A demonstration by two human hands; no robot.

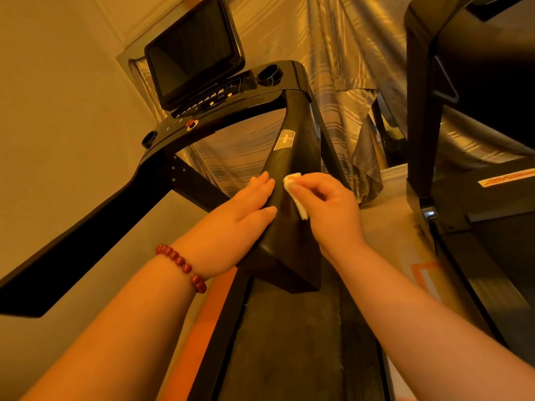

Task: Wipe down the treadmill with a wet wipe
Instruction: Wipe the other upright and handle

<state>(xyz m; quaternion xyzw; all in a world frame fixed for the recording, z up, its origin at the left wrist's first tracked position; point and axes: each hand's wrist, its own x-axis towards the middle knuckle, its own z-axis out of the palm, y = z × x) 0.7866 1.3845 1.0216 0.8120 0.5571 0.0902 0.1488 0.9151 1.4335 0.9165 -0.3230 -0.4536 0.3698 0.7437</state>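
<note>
White and bunched, the wet wipe (pixel 293 183) sits pressed to the top face of the treadmill's (pixel 289 342) right handrail (pixel 301 151), pinched in the curled fingers (pixel 302 189) of the right hand (pixel 330 206). It lies just below the handrail's plus-and-minus label (pixel 284 139). The left hand (pixel 243 209) lies against the handrail's inner side with its fingers straight and flat, holding nothing and, it seems, steadying the person. A red bead bracelet (pixel 182 264) circles that wrist. Judging by where the wipe lies, the work is partway along this handrail. The warm light shows no clear wet trail, so I cannot tell how much of the handrail has been covered. The stretch from the wipe down to the handrail's blunt near end looks likely still to do. Beyond the handrail's far end, the console (pixel 220 110) and its dark screen (pixel 194 50) give no sign either way, nor does the left handrail (pixel 86 227) across from it. Two round cup holders are sunk in the console: one (pixel 270 73) at the top of the right handrail, the other (pixel 149 138) far across from it. Both read as dark wells with nothing standing above their rims. Their bottoms are too shadowed to say more.
</note>
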